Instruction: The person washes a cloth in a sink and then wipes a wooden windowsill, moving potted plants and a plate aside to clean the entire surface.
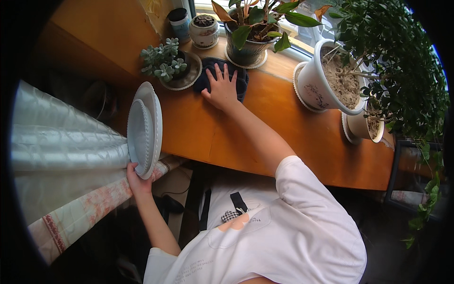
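Observation:
My left hand grips the lower rim of two white plant saucers, a smaller saucer set against a larger saucer. Both are tilted nearly on edge beside the wooden surface. My right hand lies palm down with fingers spread on a dark folded cloth, pressing it to the wood. Just left of the cloth, a succulent grows in a dark pot that stands on a saucer. Behind the cloth is a glossy dark pot holding a leafy plant, also on a saucer.
A lidded jar and a small white ceramic pot stand at the back by the window. To the right are a large white pot with a bushy plant and a smaller pot. A curtain hangs at the left.

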Motion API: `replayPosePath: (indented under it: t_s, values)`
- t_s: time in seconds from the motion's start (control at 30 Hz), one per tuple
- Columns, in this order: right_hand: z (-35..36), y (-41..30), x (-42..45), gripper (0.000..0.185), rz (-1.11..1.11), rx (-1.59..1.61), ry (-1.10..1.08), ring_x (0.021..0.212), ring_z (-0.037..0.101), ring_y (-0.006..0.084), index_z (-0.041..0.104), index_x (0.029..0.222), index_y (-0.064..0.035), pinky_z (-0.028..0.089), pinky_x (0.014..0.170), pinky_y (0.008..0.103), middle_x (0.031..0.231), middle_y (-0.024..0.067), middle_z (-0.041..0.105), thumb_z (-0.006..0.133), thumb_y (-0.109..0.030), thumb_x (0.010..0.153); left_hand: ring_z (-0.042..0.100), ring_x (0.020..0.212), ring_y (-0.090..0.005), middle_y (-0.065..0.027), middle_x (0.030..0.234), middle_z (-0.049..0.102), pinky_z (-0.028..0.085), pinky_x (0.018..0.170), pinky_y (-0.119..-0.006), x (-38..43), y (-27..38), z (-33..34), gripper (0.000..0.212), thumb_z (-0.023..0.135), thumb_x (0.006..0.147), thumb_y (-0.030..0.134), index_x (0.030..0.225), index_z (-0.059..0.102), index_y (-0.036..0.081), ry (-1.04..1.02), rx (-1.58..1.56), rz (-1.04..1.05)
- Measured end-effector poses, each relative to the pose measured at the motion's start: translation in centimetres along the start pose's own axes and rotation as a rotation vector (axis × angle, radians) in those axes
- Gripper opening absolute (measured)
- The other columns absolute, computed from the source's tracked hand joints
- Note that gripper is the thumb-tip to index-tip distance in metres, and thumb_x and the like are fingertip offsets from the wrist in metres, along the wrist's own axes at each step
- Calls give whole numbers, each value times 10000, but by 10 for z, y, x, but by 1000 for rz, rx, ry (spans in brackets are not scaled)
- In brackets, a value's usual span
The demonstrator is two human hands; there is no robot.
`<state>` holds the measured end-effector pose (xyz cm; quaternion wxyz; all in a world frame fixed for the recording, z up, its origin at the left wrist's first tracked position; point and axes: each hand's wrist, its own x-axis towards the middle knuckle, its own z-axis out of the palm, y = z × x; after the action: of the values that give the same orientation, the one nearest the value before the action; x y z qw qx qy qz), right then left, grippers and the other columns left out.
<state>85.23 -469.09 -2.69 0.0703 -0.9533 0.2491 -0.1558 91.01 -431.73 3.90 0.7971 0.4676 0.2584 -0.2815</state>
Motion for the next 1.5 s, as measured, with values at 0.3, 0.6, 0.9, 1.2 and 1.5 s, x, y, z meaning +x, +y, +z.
replayPosePath:
  t_s: [0.3,0.6,0.9,1.2,1.5]
  values:
    - [-13,-24,-42,663,-91,84,-77,1417,213,400,417,1428,-211,112,1100,658,1521,160,304,574,-373,805,631,914,-244,-63,1037,644,517,736,-408,-1,-6,-6,387,557,776,213,1144,568,92,-11,-1,4]
    - [-55,-41,-104,583,-475,309,-349,1415,215,405,557,1219,-103,102,1134,604,1485,174,342,664,-373,714,636,908,-256,-63,1037,645,527,727,-394,2,-5,-10,391,551,777,205,1151,574,97,9,-16,-8]
    - [40,-150,-18,783,-277,237,-20,1396,129,510,453,1397,-160,39,1076,708,1500,271,252,609,-540,731,636,876,-239,-68,1020,643,523,685,-360,-6,-5,7,357,547,778,182,1117,575,74,71,11,23]
    - [-30,-62,-74,760,-220,184,-123,1400,211,430,411,1423,-159,132,1096,637,1488,217,312,661,-461,771,643,908,-243,-74,1015,657,530,707,-376,-5,-2,1,359,535,794,195,1126,572,64,-8,12,-29]
    - [-104,63,-142,492,44,213,-91,1065,544,303,577,1106,-66,417,880,396,1172,101,579,763,-125,655,629,967,-279,-101,1075,641,531,793,-397,-9,-5,10,394,516,804,172,1169,557,30,-6,-30,-26]
